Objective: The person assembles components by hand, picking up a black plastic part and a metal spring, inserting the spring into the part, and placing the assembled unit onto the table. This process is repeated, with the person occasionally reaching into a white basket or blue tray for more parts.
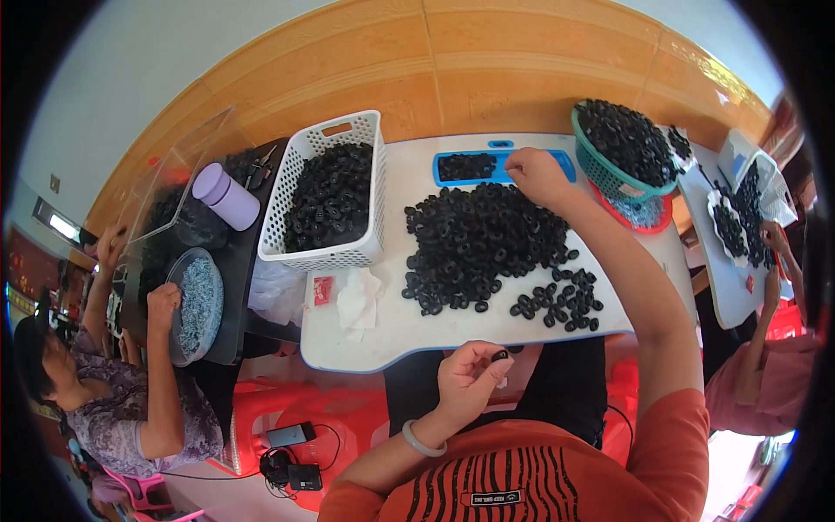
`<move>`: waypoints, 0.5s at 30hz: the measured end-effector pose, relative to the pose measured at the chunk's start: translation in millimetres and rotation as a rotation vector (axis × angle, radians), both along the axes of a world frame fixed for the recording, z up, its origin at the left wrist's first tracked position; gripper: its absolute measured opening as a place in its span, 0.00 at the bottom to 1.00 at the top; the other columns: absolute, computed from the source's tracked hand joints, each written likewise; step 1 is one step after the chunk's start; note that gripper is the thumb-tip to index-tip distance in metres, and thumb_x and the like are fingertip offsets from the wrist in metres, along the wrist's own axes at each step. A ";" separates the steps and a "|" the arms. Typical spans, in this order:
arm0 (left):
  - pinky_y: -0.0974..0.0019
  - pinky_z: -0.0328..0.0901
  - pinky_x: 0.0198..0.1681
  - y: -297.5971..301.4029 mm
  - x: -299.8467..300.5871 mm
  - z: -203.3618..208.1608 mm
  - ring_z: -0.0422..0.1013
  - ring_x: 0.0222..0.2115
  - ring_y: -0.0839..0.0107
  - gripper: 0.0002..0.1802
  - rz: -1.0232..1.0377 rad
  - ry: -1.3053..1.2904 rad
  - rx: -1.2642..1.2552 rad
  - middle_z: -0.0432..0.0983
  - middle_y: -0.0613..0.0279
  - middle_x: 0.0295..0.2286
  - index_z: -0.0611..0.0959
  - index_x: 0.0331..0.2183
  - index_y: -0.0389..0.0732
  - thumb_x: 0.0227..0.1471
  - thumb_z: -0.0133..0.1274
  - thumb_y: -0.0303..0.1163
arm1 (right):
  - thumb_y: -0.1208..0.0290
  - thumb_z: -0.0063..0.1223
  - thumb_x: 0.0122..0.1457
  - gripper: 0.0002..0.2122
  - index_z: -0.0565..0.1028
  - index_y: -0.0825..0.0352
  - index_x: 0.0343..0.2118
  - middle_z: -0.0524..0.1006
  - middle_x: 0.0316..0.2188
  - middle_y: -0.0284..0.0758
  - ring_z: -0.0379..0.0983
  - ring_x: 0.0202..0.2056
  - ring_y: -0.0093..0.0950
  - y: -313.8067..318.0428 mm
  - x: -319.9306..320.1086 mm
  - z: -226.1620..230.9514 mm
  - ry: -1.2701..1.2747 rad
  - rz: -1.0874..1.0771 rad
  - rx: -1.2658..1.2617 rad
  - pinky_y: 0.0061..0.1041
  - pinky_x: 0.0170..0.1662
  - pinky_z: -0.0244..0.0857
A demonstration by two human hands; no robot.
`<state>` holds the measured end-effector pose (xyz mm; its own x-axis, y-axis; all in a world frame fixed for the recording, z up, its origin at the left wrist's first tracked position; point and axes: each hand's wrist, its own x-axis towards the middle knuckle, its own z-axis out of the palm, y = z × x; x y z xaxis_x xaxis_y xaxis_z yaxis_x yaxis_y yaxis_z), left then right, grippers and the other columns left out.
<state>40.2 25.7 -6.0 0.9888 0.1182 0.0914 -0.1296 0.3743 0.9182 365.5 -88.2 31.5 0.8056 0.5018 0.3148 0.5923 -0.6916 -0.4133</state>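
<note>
My left hand [470, 379] is closed in front of the table's near edge, pinching a small black ring-shaped piece [499, 355] between thumb and finger. A pale bangle circles that wrist. Stretched far across the table, my right hand [537, 177] has its fingers drawn together over a shallow blue tray [564, 162]; whatever they grip is too small to make out. Black pieces fill the tray's left part. Between my hands spreads a big heap of black oval rings [483, 244], with a smaller scatter of rings [561, 300] at its near right.
A white perforated basket [381, 187] of black pieces stands left, beside a white tissue [358, 300] and red packet [323, 290]. At the far right, a green basket [600, 165] overlaps a red basin [657, 222]. People work at both sides; a purple bottle [226, 196] stands left.
</note>
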 end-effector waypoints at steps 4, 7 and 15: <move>0.79 0.65 0.30 18.9 22.2 -22.1 0.69 0.27 0.83 0.08 0.078 0.036 0.041 0.76 0.65 0.28 0.76 0.37 0.33 0.52 0.56 0.21 | 0.75 0.51 0.50 0.11 0.78 0.65 0.36 0.77 0.39 0.44 0.74 0.42 0.42 32.2 51.4 -15.3 0.006 -0.101 -0.306 0.39 0.44 0.68; 0.77 0.66 0.31 30.6 34.5 -35.4 0.70 0.27 0.80 0.08 0.095 0.036 0.126 0.76 0.62 0.30 0.75 0.37 0.32 0.52 0.54 0.19 | 0.75 0.51 0.49 0.10 0.77 0.66 0.37 0.77 0.38 0.45 0.74 0.42 0.42 49.9 76.2 -23.5 0.021 -0.112 -0.421 0.39 0.44 0.68; 0.76 0.66 0.34 39.3 43.3 -45.5 0.70 0.29 0.79 0.08 0.071 0.055 0.340 0.76 0.62 0.30 0.76 0.36 0.32 0.51 0.54 0.18 | 0.73 0.55 0.49 0.08 0.76 0.67 0.33 0.77 0.33 0.43 0.74 0.39 0.42 49.9 97.4 -34.2 0.020 0.020 -0.447 0.39 0.42 0.69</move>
